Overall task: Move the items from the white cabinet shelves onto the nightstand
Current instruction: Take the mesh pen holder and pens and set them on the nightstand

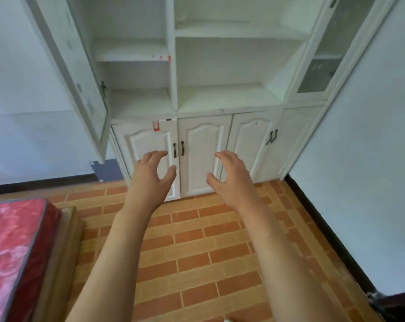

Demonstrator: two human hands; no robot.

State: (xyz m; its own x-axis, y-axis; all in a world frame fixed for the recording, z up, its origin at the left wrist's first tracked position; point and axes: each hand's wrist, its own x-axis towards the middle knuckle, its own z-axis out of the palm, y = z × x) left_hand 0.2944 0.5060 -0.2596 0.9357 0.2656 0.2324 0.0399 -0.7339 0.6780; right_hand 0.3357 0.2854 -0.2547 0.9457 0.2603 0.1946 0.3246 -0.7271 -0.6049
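Hands, left (151, 173) and right (231, 174), are held empty and loosely spread before bare white cabinet shelves (224, 98), which should be checked for leftovers.

- The cabinet (220, 66) was white, with dark door handles (178, 149).
- The floor (196, 247) showed an orange-and-tan brick pattern.
- The mattress (8, 252), lower left, was patterned red.

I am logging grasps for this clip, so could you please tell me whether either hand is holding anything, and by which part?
Nothing is held. The left hand and the right hand hang in the air before the white cabinet, fingers loosely curled.
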